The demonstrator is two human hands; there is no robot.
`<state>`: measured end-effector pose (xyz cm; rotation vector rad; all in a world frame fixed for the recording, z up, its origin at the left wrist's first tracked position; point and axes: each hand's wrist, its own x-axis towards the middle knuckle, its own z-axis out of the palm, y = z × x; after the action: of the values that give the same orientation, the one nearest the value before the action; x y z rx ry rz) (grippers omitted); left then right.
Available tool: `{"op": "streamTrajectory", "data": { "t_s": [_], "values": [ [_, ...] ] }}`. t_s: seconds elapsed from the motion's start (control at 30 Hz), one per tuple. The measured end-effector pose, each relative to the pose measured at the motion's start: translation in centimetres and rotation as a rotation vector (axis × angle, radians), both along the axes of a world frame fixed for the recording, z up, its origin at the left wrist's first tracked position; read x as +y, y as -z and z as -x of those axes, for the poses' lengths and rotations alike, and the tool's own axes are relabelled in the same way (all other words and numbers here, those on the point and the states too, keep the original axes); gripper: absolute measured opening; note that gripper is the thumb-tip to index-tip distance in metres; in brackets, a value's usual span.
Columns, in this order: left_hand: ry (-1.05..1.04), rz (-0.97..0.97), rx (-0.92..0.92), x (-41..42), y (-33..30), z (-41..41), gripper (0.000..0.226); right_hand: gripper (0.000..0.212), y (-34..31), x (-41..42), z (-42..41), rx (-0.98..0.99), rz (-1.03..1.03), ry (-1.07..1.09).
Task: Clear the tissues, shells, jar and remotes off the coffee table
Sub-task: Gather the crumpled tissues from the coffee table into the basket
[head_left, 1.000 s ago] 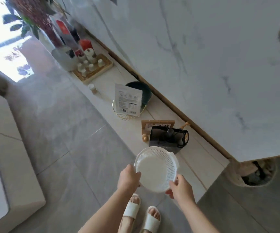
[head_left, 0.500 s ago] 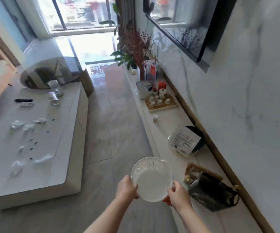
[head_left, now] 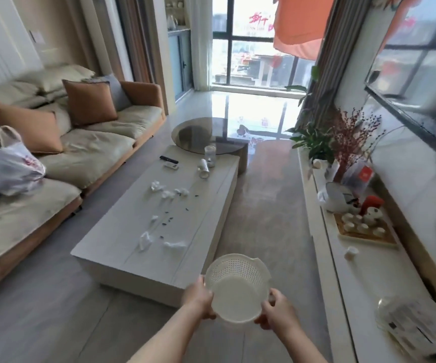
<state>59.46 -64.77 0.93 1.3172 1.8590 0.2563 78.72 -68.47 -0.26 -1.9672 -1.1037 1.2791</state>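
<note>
- Tissues (head_left: 170, 193), crumpled and white, lie scattered over the middle and near half of the white coffee table (head_left: 122, 247); one wad (head_left: 175, 244) and another (head_left: 144, 239) sit closest to the near edge.
- Small dark shells (head_left: 169, 219) are sprinkled among the tissues, too small to count.
- Toward the far end of the table a clear jar (head_left: 210, 155) stands upright, and just beside it a second clear container (head_left: 203, 169) lies on its side.
- Two remotes rest near the far left edge: a black remote (head_left: 169, 159) and, just in front of it, a white remote (head_left: 171, 166).
- A white perforated colander (head_left: 238, 286) is held in the air in front of the table's near right corner, its opening tipped toward the camera.
- The left hand (head_left: 200, 297) grasps the colander's left rim, fingers curled round the edge.
- The right hand (head_left: 277, 314) grasps the lower right rim, thumb on the front and fingers wrapped behind it.
- Neither hand touches the table or anything on it.
- A beige sofa (head_left: 93, 142) with orange cushions (head_left: 88, 102) runs along the left, with a white plastic bag (head_left: 9, 166) on its seat.
- A round glass table (head_left: 206, 134) adjoins the far end of the coffee table.
- A long low cabinet (head_left: 363, 279) on the right carries a tea set on a wooden tray (head_left: 363, 229).
</note>
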Motion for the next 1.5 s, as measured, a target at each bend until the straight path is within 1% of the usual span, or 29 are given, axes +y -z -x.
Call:
{"op": "streamTrajectory", "data": {
  "t_s": [0.1,0.2,0.37,0.47,0.67,0.73,0.9,1.03,1.17,1.33,1.5],
  "values": [
    [-0.08,-0.042,0.055,1.7,0.2,5.7,0.034,0.018,-0.2,3.1,5.5,0.025,-0.003,-0.1],
    [-0.221,-0.051,0.028,2.5,0.3,11.0,0.031,0.018,-0.4,5.8,10.6,0.007,0.007,-0.199],
    [-0.413,-0.051,-0.047,2.7,0.9,16.2,0.032,0.015,-0.3,8.9,15.7,-0.021,0.028,-0.324],
    [-0.507,-0.067,-0.088,3.3,1.7,18.2,0.033,0.013,0.3,11.0,18.1,-0.056,0.04,-0.406],
    [-0.647,-0.062,-0.101,5.6,2.7,20.6,0.032,0.011,2.1,16.5,21.4,-0.098,0.107,-0.564],
    [-0.684,-0.062,-0.111,7.0,3.1,21.1,0.034,0.009,2.6,18.4,22.3,-0.12,0.099,-0.605],
    [-0.75,-0.038,-0.101,9.7,3.5,21.5,0.037,0.018,3.7,22.4,23.9,-0.167,0.125,-0.67],
    [-0.773,-0.015,-0.098,11.4,3.7,22.7,0.036,0.018,3.9,24.9,25.6,-0.163,0.144,-0.693],
    [-0.759,0.036,-0.148,14.2,4.8,25.2,0.04,0.017,4.8,27.7,27.7,-0.145,0.163,-0.665],
    [-0.643,0.138,-0.19,19.0,7.4,29.7,0.044,0.015,7.4,31.4,31.4,-0.171,0.175,-0.609],
    [-0.536,0.268,-0.22,25.4,9.9,35.6,0.046,0.02,9.8,35.2,36.0,-0.236,0.215,-0.504]
  ]
}}
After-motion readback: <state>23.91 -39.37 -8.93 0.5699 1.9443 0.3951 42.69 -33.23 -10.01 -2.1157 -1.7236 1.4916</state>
